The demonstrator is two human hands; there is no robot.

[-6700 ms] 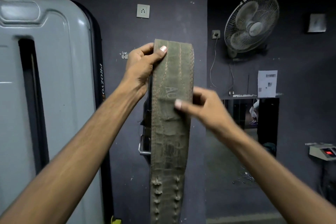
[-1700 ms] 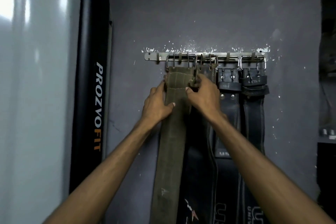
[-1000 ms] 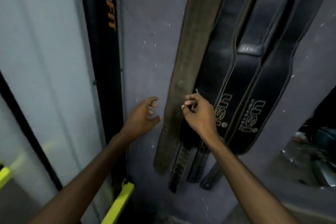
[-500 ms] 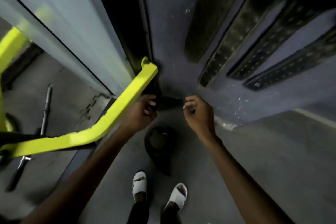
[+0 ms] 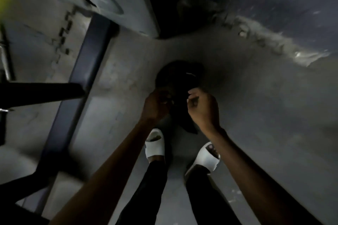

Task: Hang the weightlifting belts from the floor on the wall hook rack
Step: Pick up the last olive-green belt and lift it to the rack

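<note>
Starting nearest, white slide sandals are seen on the grey concrete floor. At their 12 o'clock, the left hand and right hand have been brought down from the wall rack to a coiled black leather belt. Fingers are curled at its near edge, but no firm hold can be told through the blur. The next pickup is judged begun.

A black weightlifting belt lies in a loose, rounded heap on the grey concrete floor, just ahead of the pair of white slide sandals. Blur and shadow hide its buckle and stitching; a small pale glint shows on its top. One narrower dark end trails back toward the sandals, ending between them.
</note>
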